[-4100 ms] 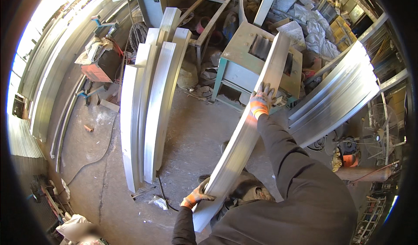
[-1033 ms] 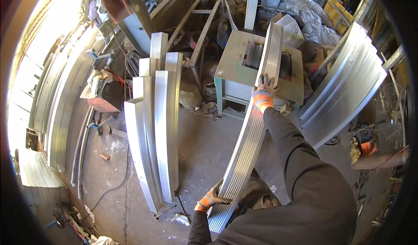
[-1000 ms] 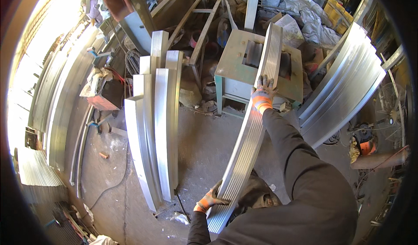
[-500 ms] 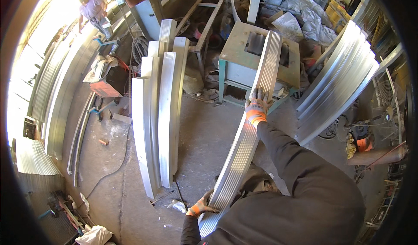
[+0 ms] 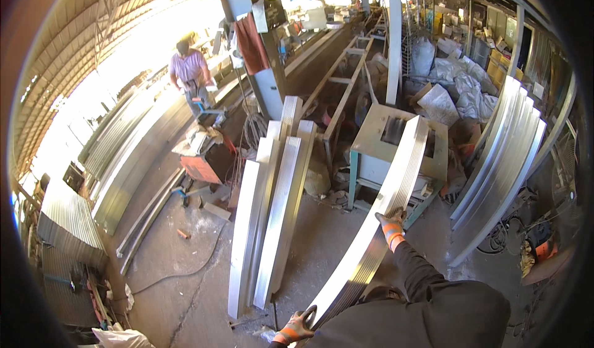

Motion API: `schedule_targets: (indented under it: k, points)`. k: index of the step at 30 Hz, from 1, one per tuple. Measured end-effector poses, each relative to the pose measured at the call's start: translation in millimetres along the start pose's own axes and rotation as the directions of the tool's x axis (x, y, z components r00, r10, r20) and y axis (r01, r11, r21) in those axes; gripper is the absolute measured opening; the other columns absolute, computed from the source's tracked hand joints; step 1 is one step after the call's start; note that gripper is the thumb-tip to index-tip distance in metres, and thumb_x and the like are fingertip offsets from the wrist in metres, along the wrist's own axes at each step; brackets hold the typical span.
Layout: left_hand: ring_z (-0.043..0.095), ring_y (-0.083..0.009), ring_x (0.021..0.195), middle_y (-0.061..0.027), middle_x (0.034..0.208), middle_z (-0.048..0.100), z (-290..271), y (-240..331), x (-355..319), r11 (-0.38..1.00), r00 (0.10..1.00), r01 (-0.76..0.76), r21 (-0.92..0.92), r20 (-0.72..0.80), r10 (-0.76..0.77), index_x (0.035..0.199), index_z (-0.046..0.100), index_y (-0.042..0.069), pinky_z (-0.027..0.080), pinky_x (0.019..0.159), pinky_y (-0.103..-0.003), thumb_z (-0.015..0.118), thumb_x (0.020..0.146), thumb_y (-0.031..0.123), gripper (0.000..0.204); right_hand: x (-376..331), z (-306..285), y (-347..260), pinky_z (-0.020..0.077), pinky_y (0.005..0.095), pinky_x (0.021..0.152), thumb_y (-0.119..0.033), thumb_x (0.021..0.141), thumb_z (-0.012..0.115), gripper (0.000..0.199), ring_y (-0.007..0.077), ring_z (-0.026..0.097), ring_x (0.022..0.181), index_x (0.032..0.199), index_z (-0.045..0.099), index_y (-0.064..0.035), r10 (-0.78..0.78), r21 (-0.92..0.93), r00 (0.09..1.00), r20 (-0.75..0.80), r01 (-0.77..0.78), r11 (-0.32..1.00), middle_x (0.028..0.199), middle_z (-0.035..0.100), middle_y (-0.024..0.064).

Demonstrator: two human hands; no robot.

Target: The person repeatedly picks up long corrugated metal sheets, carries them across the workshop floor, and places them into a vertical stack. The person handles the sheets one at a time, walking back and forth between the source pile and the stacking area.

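A long silvery metal profile (image 5: 357, 246) slants from beside my body up to the far machine. Its smooth face is turned up toward the left, and its ribbed side shows along the right. My right hand (image 5: 391, 224), in a grey and orange glove, grips the right edge partway along, fingers bent over the metal. Gloved alike, my left hand (image 5: 295, 328) clasps the left edge close to the near end, part of its fingers hidden. Just left, several similar profiles (image 5: 279, 215) stand side by side in a bundle.
A green-legged machine table (image 5: 365, 134) stands under the profile's far end. Long metal sheets (image 5: 495, 168) lean at the right. A cable (image 5: 192, 272) crosses the floor at left. Farther off, a person (image 5: 190, 69) stands beside long stacked profiles (image 5: 139, 168).
The view has swung up and left, showing more of the roof. The profile has rolled from ribbed face up to smooth face up. My right hand has shifted onto its right edge.
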State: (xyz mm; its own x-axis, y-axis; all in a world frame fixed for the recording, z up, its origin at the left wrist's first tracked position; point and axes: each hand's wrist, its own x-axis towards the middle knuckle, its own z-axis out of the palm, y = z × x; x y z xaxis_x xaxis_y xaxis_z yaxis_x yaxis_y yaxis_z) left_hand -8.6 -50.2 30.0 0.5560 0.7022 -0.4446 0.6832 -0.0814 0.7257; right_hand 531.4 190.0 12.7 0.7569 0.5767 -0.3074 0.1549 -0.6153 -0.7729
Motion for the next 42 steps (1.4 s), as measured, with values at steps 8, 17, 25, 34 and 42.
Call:
schedule_targets:
  k: [8, 17, 25, 34, 42]
  points:
    - [0.056, -0.0232, 0.157, -0.0135, 0.177, 0.054, -43.9, 1.1, 55.0, 0.352, 0.725, 0.685, -0.638, 0.644, -0.245, 0.188, 0.027, 0.01, 0.045, 0.131, -0.04, 0.097, 0.093, 0.008, 0.117, 85.8, 10.8, 54.6, 0.0375, 0.0381, 0.135, -0.028, 0.092, 0.099, 0.116, 0.0284, 0.048, 0.164, 0.182, 0.033, 0.0043, -0.193, 0.66, 0.978, 0.076, 0.096, 0.745, 0.184, 0.046, 0.0171]
    - [0.056, -0.0233, 0.157, -0.0127, 0.174, 0.058, -46.8, 46.4, 213.1, 0.748, 0.926, 0.149, -0.646, 0.357, 0.124, 0.186, 0.033, 0.008, 0.044, 0.132, -0.041, 0.098, 0.091, 0.01, 0.115, 229.7, -12.9, -77.5, 0.0471, 0.0583, 0.129, -0.057, 0.089, 0.094, 0.116, 0.053, 0.051, 0.159, 0.18, 0.04, -0.0088, -0.654, -0.318, 0.691, -0.308, 0.573, 0.756, 0.18, 0.047, 0.028]
    - [0.06, -0.0267, 0.152, -0.0155, 0.173, 0.058, -87.7, 216.1, 492.0, 0.607, 0.924, 0.306, -0.734, 0.383, -0.002, 0.186, 0.028, 0.006, 0.054, 0.125, -0.043, 0.099, 0.084, 0.0, 0.124, 525.5, -21.4, -210.8, 0.0234, 0.0705, 0.14, -0.061, 0.101, 0.074, 0.096, 0.0521, 0.028, 0.174, 0.18, 0.045, -0.0154, -0.521, -0.528, 0.841, -0.147, 0.379, 0.76, 0.189, 0.036, 0.019]
    - [0.055, -0.023, 0.158, -0.0149, 0.174, 0.059, -68.6, 320.8, 758.8, 0.568, 0.96, 0.013, -0.823, 0.169, 0.223, 0.184, 0.035, 0.003, 0.043, 0.132, -0.037, 0.103, 0.077, 0.02, 0.128, 807.6, -58.2, -297.2, 0.0166, 0.0694, 0.143, -0.061, 0.104, 0.066, 0.087, 0.0403, 0.023, 0.179, 0.181, 0.046, -0.0233, -0.496, -0.811, 0.857, -0.142, 0.187, 0.555, 0.193, 0.033, 0.008]
    - [0.052, -0.0239, 0.16, -0.0176, 0.178, 0.054, -71.7, 338.5, 816.7, 0.685, 0.953, 0.033, -0.728, 0.229, 0.197, 0.184, 0.033, 0.002, 0.042, 0.133, -0.039, 0.105, 0.077, 0.021, 0.131, 876.8, -76.8, -293.4, 0.0181, 0.0697, 0.141, -0.061, 0.106, 0.061, 0.084, 0.0352, 0.026, 0.179, 0.182, 0.043, -0.0284, -0.542, -0.817, 0.82, -0.183, 0.181, 0.548, 0.193, 0.032, 0.0036]
